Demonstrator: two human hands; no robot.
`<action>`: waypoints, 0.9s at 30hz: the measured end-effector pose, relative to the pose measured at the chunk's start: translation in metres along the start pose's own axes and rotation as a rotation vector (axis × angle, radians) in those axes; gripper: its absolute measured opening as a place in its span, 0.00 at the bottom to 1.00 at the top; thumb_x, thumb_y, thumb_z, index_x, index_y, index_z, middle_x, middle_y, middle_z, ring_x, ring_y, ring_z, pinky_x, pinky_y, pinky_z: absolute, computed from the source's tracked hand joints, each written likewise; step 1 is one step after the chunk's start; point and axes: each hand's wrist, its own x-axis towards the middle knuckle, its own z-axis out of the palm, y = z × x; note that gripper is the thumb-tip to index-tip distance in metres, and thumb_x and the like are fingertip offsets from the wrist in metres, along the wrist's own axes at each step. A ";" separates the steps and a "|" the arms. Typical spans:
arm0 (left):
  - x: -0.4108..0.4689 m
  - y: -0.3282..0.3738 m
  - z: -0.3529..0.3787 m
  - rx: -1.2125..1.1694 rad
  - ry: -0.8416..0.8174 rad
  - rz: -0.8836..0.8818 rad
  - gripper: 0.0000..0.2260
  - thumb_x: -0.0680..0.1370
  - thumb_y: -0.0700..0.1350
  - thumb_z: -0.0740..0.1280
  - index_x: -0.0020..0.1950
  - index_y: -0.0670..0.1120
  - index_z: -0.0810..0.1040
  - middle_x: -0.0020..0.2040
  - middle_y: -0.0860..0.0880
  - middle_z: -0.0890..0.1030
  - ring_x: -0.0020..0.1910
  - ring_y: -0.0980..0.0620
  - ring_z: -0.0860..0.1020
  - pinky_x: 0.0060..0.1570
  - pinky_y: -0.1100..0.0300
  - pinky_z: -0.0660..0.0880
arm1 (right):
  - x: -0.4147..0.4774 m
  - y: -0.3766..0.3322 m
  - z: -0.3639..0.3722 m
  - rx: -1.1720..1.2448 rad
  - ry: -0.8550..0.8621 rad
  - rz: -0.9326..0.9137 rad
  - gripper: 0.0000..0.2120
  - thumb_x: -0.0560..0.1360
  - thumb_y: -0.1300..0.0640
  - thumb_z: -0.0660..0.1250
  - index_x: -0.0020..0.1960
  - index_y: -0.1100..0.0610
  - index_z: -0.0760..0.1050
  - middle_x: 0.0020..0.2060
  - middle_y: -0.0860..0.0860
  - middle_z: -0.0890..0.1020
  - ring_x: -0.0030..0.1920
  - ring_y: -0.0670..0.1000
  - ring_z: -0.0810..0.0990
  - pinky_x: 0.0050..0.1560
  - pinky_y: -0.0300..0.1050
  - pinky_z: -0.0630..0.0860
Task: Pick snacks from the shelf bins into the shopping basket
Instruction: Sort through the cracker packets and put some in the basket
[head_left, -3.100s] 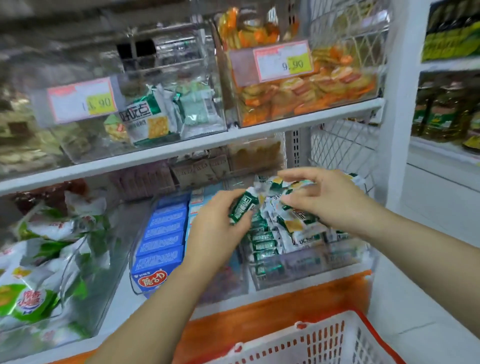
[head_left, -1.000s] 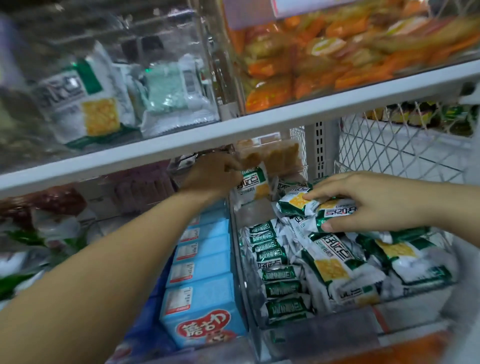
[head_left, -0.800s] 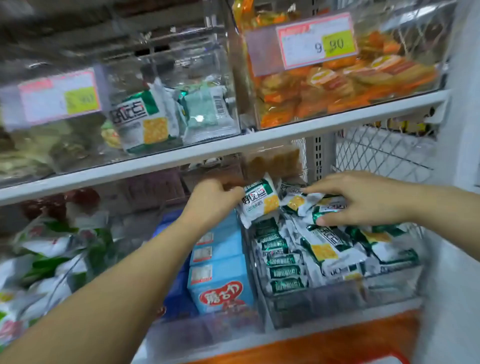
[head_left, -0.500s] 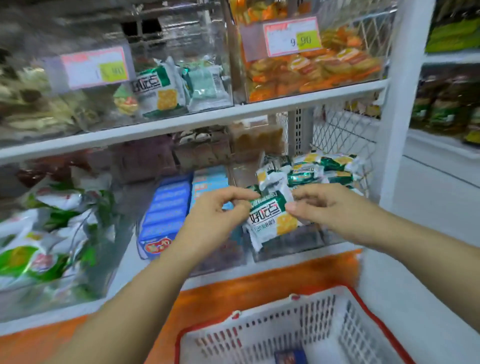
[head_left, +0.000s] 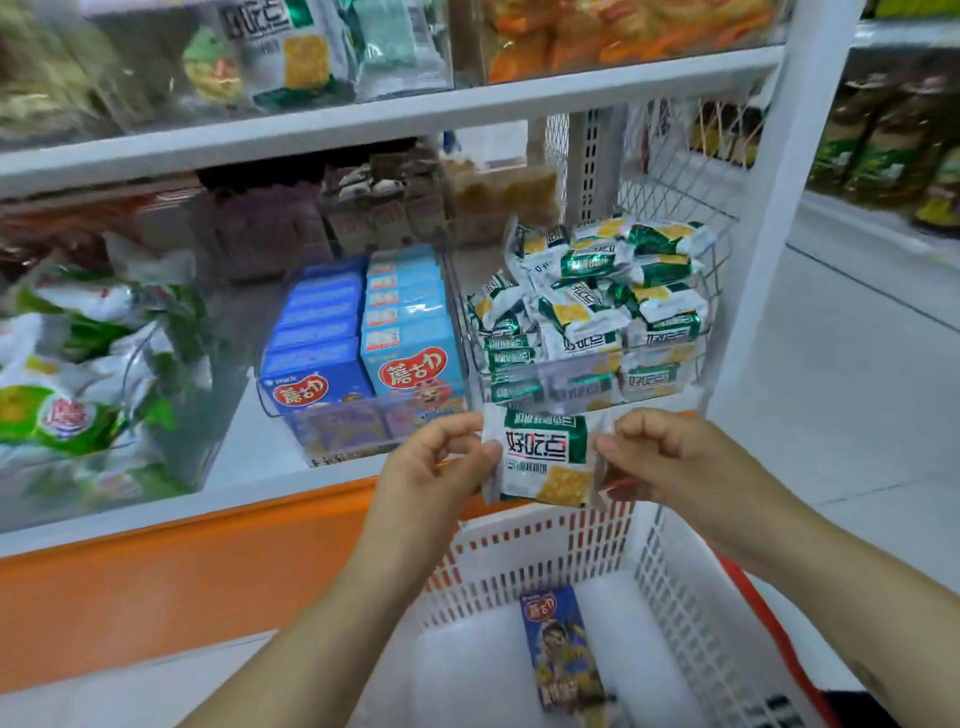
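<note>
Shop shelves (head_left: 467, 109) stand behind; curled fingers (head_left: 483, 454) of the left hand (head_left: 436, 462) and right hand (head_left: 670, 457) pinch the 2 ends of 1 green snack pack (head_left: 543, 457), above the far edge of the white basket (head_left: 675, 597). It seems ready to go in; next, lower it and let go.

The left forearm (head_left: 311, 639), low at 7 o'clock, is bare from the edge of view to the wrist. The right forearm (head_left: 841, 587), at 4 o'clock, is bare likewise. The left grip (head_left: 436, 462) and right grip (head_left: 670, 457) are ungloved hands; their nails are too blurred to tell.
</note>
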 end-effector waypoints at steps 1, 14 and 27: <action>0.001 0.000 0.000 0.024 0.007 0.006 0.09 0.75 0.42 0.69 0.55 0.45 0.78 0.50 0.40 0.83 0.48 0.44 0.83 0.55 0.41 0.77 | 0.002 0.002 -0.001 -0.023 0.015 -0.006 0.10 0.69 0.50 0.67 0.37 0.56 0.78 0.35 0.56 0.84 0.38 0.54 0.83 0.47 0.49 0.79; 0.002 -0.004 -0.010 -0.094 -0.137 -0.084 0.11 0.73 0.42 0.67 0.55 0.45 0.78 0.45 0.45 0.85 0.42 0.49 0.84 0.42 0.61 0.80 | 0.009 0.000 -0.005 -0.073 0.034 0.046 0.07 0.75 0.58 0.67 0.40 0.60 0.77 0.31 0.53 0.81 0.27 0.48 0.77 0.30 0.35 0.72; -0.008 0.002 -0.007 -0.067 -0.046 -0.054 0.06 0.69 0.51 0.70 0.40 0.50 0.82 0.44 0.45 0.85 0.47 0.44 0.83 0.54 0.46 0.79 | 0.003 0.000 0.011 -0.044 0.201 -0.021 0.04 0.69 0.63 0.73 0.38 0.56 0.80 0.34 0.49 0.85 0.36 0.47 0.83 0.41 0.39 0.75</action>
